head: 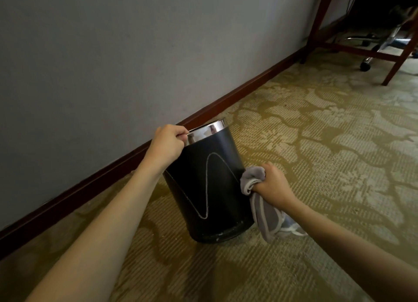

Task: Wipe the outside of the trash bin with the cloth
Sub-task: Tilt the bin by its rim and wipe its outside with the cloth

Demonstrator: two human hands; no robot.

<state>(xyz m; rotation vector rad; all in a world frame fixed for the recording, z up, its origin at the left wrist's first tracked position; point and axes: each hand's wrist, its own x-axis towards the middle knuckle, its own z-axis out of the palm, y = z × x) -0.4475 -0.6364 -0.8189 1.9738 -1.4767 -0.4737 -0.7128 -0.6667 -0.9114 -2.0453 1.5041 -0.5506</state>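
Gripping the shiny metal rim (207,130) of the trash bin (208,184), the left hand (167,144) is closed tight, fingers curled over the edge, and seems to be tipping the bin slightly toward the wall (135,53). On the other side, the right hand (272,184) is clenched around a bunched grey cloth (252,177), whose loose end is hanging down beside the bin's lower side, and the wad is pressing against or sitting just beside the black wall of the bin. The bin is standing on the patterned carpet (316,143), near the baseboard (113,172). Wiping looks to be just getting going: a pale wavy line is showing across the front, unwiped. Next, the cloth needs sweeping across that front face while the left hand is steadying and turning the bin.
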